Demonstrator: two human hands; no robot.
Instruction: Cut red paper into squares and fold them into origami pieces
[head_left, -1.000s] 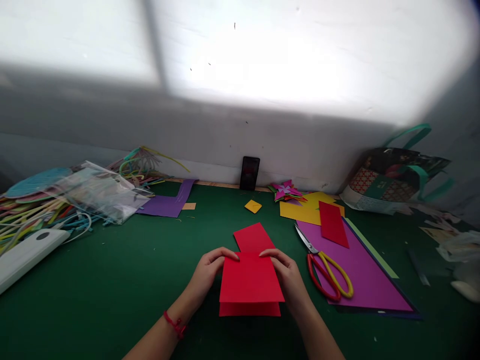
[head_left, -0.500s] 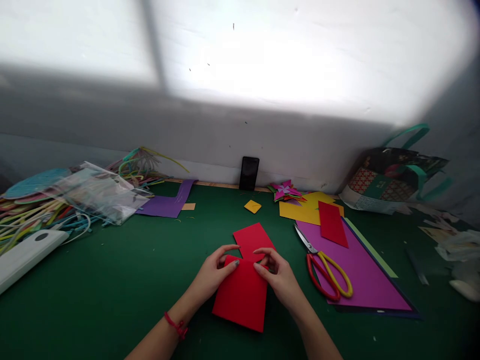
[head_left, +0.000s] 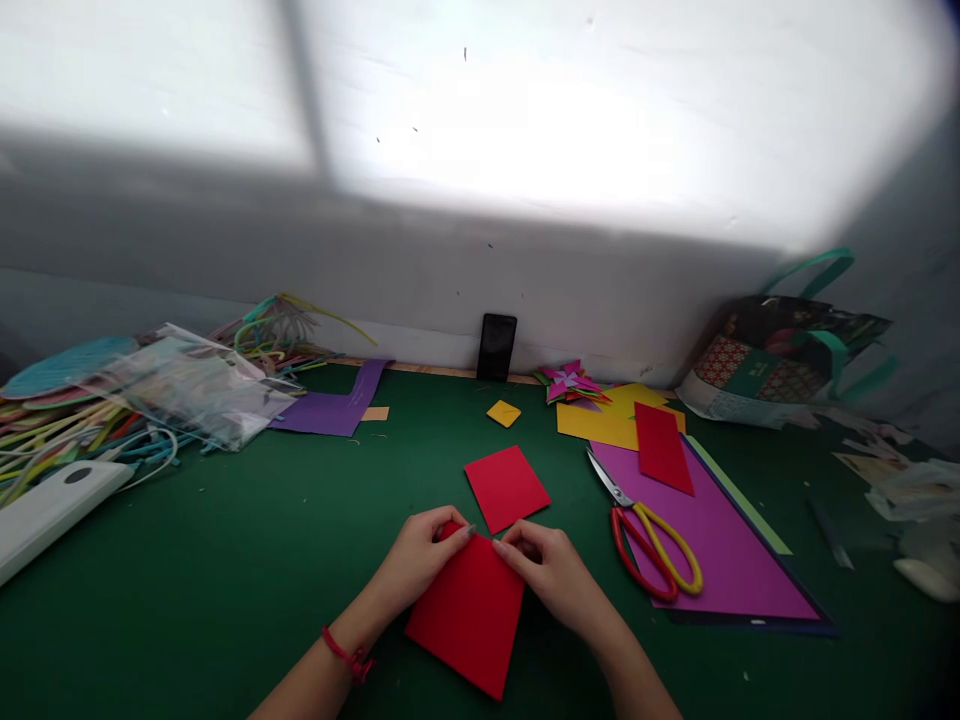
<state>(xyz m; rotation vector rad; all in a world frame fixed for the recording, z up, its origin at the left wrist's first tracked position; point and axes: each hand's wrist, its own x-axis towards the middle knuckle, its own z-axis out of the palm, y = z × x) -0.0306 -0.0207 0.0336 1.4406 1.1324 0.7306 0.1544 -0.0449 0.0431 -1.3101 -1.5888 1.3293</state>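
Both hands hold one sheet of red paper (head_left: 472, 615) by its far edge, close to me over the green table. My left hand (head_left: 424, 555) pinches its far left corner between thumb and curled fingers. At the far right part of the same edge, my right hand (head_left: 546, 565) grips with thumb and fingertips. A red paper square (head_left: 508, 487) lies flat just beyond the hands, apart from them. To the right, scissors (head_left: 637, 530) with one red and one yellow handle rest on a magenta sheet (head_left: 739, 560).
Yellow paper (head_left: 600, 425), a red strip (head_left: 664, 448) and folded paper stars (head_left: 571, 383) lie at the back right. A phone (head_left: 496, 347) leans on the wall. Purple paper (head_left: 322, 412), bundled strips and a white power strip (head_left: 56, 510) are left; a bag (head_left: 772, 360) stands right.
The held red paper has come nearer to me and turned slightly, its lower edge now slanting. Both hands have drawn back with it, uncovering the red square. Their fingers have closed further on the edge.
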